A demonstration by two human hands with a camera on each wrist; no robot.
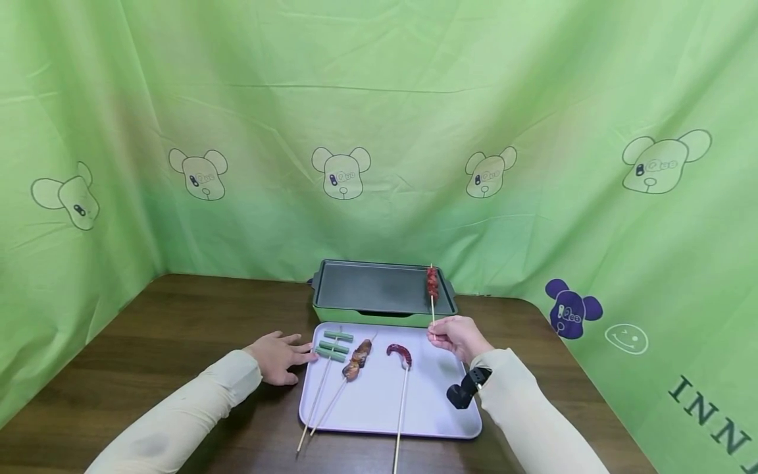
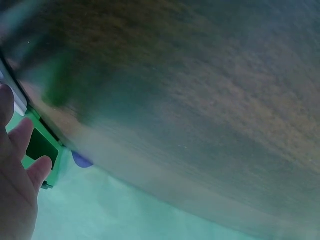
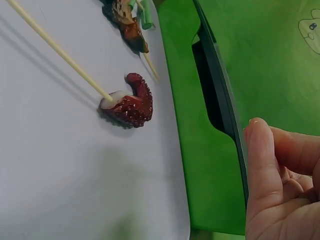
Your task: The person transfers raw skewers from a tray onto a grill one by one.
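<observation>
In the head view my right hand (image 1: 458,337) pinches the stick of a red meat skewer (image 1: 433,283), whose meat is over the right end of a dark grill plate (image 1: 373,286). Below it lies a pale lilac tray (image 1: 438,415). On the tray rest a green vegetable skewer (image 1: 331,353), a brown meat skewer (image 1: 358,361) and a curled octopus tentacle skewer (image 1: 400,355), sticks pointing toward me. My left hand (image 1: 279,357) rests with spread fingers on the table by the tray's left edge. The right wrist view shows thumb and fingers (image 3: 262,165) pressed together; the held stick is hidden there.
The grill has a green base (image 1: 337,317) and stands behind the tray on a brown wooden table (image 1: 195,336). A green curtain (image 1: 379,99) with bear faces hangs behind and at both sides. Several skewer sticks overhang the tray's front edge.
</observation>
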